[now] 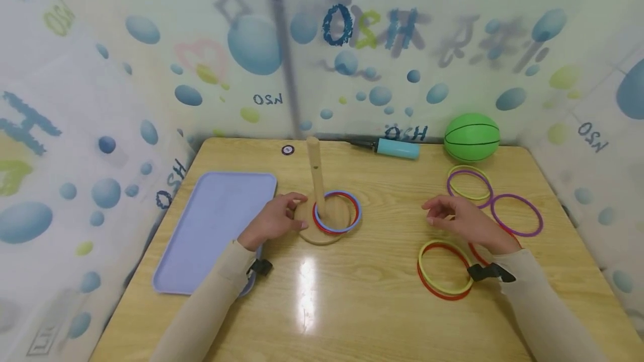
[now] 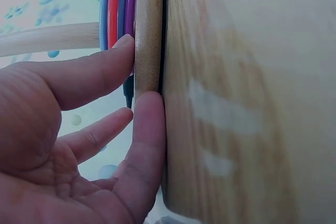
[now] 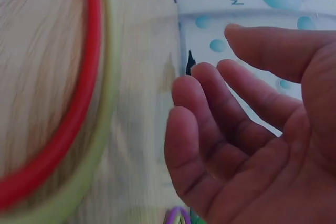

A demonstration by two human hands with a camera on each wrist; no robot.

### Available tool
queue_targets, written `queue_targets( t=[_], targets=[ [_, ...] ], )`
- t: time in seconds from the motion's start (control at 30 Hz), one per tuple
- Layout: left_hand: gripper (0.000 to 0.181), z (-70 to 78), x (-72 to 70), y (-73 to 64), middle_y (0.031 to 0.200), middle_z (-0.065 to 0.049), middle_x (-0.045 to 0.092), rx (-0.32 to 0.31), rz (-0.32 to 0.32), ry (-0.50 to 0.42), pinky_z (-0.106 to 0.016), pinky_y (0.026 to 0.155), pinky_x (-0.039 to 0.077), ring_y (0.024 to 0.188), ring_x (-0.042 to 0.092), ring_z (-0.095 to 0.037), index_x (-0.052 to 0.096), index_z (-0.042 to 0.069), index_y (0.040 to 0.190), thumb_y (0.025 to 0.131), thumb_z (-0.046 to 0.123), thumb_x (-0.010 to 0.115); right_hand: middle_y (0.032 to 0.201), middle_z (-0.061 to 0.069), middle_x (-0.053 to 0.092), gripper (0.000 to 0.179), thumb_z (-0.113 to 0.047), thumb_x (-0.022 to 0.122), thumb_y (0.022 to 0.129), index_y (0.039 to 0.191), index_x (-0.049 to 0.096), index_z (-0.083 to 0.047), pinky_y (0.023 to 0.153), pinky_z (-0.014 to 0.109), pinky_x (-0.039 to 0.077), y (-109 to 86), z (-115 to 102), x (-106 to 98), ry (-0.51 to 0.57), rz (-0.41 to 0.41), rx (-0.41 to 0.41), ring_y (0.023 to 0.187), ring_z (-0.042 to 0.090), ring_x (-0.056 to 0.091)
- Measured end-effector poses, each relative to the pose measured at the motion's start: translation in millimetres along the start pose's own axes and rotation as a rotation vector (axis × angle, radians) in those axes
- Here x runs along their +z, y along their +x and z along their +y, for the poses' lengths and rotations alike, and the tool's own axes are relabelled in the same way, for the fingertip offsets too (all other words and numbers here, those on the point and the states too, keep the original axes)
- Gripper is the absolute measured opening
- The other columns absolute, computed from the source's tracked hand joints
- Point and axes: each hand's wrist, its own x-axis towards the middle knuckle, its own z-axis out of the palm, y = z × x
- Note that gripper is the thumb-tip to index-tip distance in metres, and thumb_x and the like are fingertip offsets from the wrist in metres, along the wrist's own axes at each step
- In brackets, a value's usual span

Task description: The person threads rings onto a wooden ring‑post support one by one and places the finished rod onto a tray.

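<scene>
At the left edge of the round wooden base (image 1: 319, 237) is my left hand (image 1: 274, 218), thumb and a finger resting on its rim in the left wrist view. An upright wooden post (image 1: 316, 175) rises from this base. Around the post lie several stacked rings, among them a blue ring (image 1: 360, 214), a red ring (image 2: 113, 9) and a purple ring (image 2: 130, 3). My right hand (image 1: 465, 219) hovers with loosely bent fingers and holds nothing. Close by it on the table, a yellow ring (image 3: 109, 51) overlaps a red ring (image 3: 93, 40).
On the left lies a pale blue tray (image 1: 216, 228). A green ball (image 1: 472, 137) and a light blue hand pump (image 1: 397, 148) sit along the back edge, with a small dark disc (image 1: 288, 149) farther left. More rings, including a purple ring (image 1: 539, 215), lie at the right.
</scene>
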Motion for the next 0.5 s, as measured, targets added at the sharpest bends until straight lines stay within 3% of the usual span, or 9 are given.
queue_targets(
  t=[0.23,0.5],
  targets=[
    [0.064,2.1,-1.3,-1.6,0.122,-0.017,0.068,-0.006,-0.013,-0.028,-0.031,0.075,0.050,0.089,0.065,-0.018,0.061,0.013,0.145,0.087,0.018,0.088,0.105,0.005,0.071,0.022,-0.008,0.074,0.098,0.119,0.071,-0.005,0.083,0.024,0.055,-15.2,17,-2,-0.048,-0.091,-0.040,0.094,0.009,0.063],
    [0.064,4.3,-3.0,-3.6,0.124,-0.018,0.066,-0.021,-0.023,-0.059,-0.031,0.074,0.051,0.092,0.067,-0.019,0.061,0.013,0.146,0.089,0.016,0.087,0.096,0.000,0.070,0.022,-0.014,0.081,0.094,0.114,0.074,-0.007,0.076,0.024,0.054,-21.5,26,0,-0.070,-0.156,-0.018,0.085,0.005,0.061]
  ],
)
